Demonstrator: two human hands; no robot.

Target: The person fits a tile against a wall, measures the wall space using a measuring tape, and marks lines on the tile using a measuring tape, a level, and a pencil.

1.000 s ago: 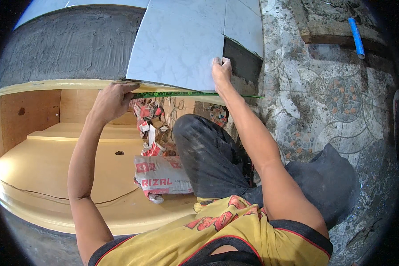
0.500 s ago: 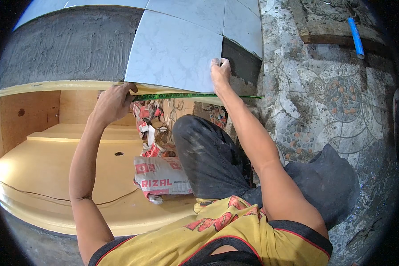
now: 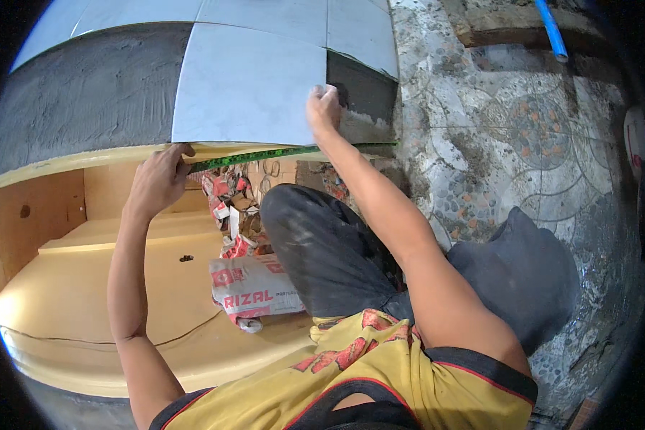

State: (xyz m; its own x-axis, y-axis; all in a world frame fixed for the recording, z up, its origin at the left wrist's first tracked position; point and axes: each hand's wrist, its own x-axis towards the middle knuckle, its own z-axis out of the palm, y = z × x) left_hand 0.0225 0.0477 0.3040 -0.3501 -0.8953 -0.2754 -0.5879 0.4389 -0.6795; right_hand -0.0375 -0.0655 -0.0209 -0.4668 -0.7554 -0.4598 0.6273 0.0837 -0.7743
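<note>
A large pale blue-white tile [image 3: 251,86] lies at the front edge of a ledge, on its mortar. My right hand [image 3: 324,111] is closed at the tile's right edge, near its front corner. My left hand [image 3: 161,179] is closed around the left end of a thin green straightedge [image 3: 254,155], just below the tile's front left corner. From there the straightedge runs to the right along the front of the ledge and passes under my right forearm. My left fingertips are partly hidden.
Combed grey mortar [image 3: 86,93] spreads left of the tile, and a dark mortar patch [image 3: 369,97] lies right of it. Below is a yellowish wooden compartment [image 3: 122,287] beside a cement bag [image 3: 254,287] and torn paper scraps. A blue pipe [image 3: 552,29] lies on the patterned floor [image 3: 494,172].
My view has turned slightly, so the ledge, tile and floor sit further left in the picture. Both hands keep their places on the tile and the straightedge.
</note>
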